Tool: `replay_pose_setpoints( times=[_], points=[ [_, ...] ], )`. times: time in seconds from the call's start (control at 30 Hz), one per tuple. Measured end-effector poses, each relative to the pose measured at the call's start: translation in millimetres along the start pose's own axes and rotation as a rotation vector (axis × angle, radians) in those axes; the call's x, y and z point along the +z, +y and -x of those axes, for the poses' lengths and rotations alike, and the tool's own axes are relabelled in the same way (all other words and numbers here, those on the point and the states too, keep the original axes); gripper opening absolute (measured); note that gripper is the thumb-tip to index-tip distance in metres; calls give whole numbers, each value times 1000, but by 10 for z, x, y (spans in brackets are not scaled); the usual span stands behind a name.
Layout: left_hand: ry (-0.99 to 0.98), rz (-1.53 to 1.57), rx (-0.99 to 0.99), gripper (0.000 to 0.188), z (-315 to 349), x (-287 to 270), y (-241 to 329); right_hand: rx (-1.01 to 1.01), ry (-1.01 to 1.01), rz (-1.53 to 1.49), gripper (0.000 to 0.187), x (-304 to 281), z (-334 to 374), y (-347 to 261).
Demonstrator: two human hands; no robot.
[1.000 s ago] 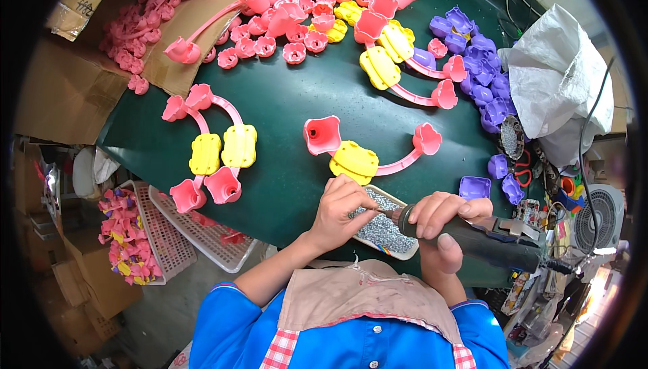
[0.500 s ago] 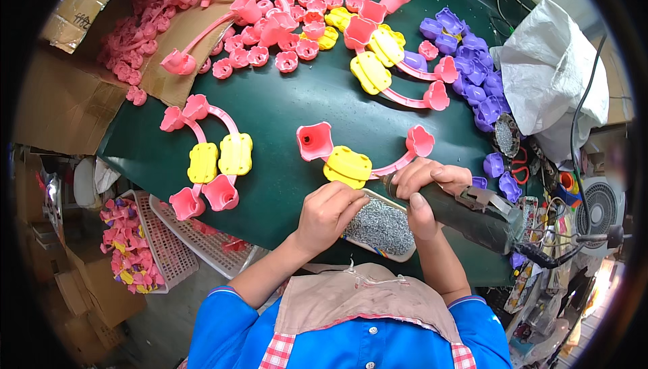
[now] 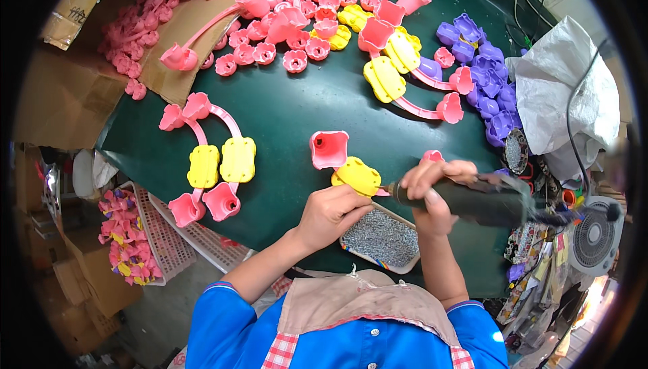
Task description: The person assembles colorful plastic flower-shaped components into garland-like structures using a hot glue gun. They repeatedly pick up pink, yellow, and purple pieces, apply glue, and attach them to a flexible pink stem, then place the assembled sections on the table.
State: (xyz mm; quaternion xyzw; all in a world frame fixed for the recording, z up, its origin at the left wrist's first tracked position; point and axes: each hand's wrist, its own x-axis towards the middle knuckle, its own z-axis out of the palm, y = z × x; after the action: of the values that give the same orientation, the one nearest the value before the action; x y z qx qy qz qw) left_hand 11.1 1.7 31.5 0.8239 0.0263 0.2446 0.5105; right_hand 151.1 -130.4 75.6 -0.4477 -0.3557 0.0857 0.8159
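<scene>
Right hand (image 3: 434,202): fingers gripping dark driver (image 3: 476,203). Left hand (image 3: 331,214): curling by yellow-bodied piece (image 3: 355,176), grip untellable. Nine o'clock: apparently finished pair (image 3: 238,160) lying. Eleven: loose pink cups (image 3: 295,61) remaining.

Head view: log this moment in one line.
left hand: beside yellow lobed plastic piece; right hand: gripping dark cylindrical tool; nearby: pale rectangular tray of small grey metal pieces

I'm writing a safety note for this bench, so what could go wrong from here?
The dark handheld tool in the right hand points toward the left hand, so a slip might hurt it. The open tray of small metal pieces sits close to both hands; a knock could scatter them.
</scene>
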Motion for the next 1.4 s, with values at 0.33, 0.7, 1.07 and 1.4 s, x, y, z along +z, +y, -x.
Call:
replay_pose_setpoints(
  times=[0.33, 0.7, 1.07, 1.4],
  points=[
    [-65, -107, 199, 17, -100, -44, 47, 88, -51, -58, 45, 191, 97, -528],
    [165, -162, 8, 12, -32, -297, 212, -85, -285, 73, 45, 402, -91, -237],
    [62, 238, -337, 11, 24, -260, -161, -190, -284, 111, 39, 372, -192, 347],
    [57, -39, -66, 13, -23, -236, -150, 17, -67, -75, 42, 423, -261, -94]
  ],
)
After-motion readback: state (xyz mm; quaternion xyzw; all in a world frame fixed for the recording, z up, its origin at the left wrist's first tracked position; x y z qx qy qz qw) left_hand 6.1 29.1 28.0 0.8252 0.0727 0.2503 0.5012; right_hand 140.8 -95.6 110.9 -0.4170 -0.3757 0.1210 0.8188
